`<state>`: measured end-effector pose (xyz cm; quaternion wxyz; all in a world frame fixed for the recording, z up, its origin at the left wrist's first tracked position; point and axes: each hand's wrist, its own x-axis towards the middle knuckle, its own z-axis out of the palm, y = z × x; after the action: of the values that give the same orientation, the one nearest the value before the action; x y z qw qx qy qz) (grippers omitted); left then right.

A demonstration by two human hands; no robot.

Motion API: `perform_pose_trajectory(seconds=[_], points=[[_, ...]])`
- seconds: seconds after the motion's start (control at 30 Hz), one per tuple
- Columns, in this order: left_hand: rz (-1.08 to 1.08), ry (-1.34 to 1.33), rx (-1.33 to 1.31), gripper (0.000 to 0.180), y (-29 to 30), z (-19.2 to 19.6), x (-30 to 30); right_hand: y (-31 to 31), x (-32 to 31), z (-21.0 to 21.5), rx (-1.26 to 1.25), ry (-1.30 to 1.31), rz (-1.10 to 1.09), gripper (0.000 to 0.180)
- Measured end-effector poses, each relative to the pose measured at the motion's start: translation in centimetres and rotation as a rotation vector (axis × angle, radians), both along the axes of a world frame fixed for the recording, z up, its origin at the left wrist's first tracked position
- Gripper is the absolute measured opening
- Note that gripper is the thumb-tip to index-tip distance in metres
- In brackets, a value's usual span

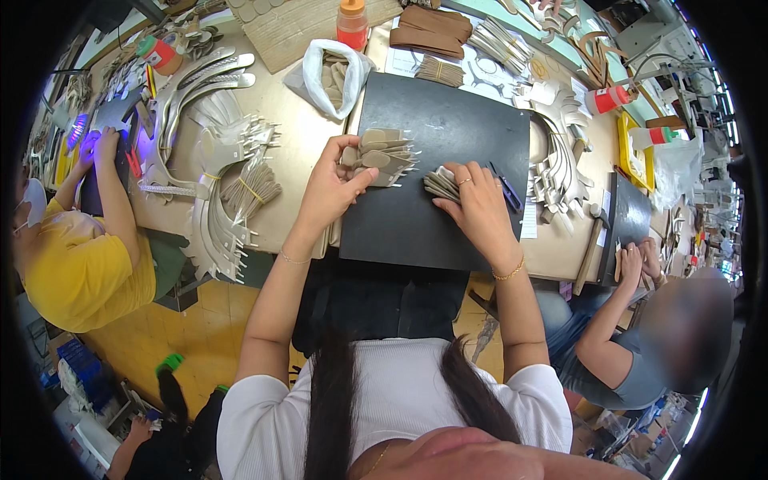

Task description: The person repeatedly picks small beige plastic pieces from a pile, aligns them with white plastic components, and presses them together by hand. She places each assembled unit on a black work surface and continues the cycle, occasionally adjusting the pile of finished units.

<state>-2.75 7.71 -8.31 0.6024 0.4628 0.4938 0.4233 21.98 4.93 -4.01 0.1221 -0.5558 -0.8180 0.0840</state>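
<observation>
A black board (408, 232) lies on the table before me. Over its left part, my left hand (330, 188) is closed around a fanned bunch of beige-grey tabs (384, 148) with rounded ends and thin, pale tips pointing right. Toward the board's right side, my right hand (482, 204) grips a small stack of thin grey-beige strips (438, 184), fingers curled over its right end. The two bunches are apart. Beside my right fingers lies a slim, dark blue tool (506, 190), partly hidden by the hand.
A white bag (294, 78) of beige pieces and an orange-capped bottle (352, 28) stand behind the board. Bundled strips (214, 212) lie left; brown leather pieces (428, 36) lie beyond. A hammer (590, 248) lies right. Co-workers in yellow (88, 268) and grey-blue (608, 364) sit on either side.
</observation>
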Motion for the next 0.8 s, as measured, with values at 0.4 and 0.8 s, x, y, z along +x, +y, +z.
perform_pose_trajectory(seconds=[0.4, 0.8], points=[[-0.029, 0.016, -0.052, 0.045, 1.3, 0.0, 0.3, 0.9, 1.4, 0.3, -0.241, 0.345, -0.175, 0.036], [-0.012, 0.067, 0.052, 0.044, 1.5, -0.3, 0.8, 0.9, 3.8, 1.5, -0.413, 0.674, -0.129, 0.035]])
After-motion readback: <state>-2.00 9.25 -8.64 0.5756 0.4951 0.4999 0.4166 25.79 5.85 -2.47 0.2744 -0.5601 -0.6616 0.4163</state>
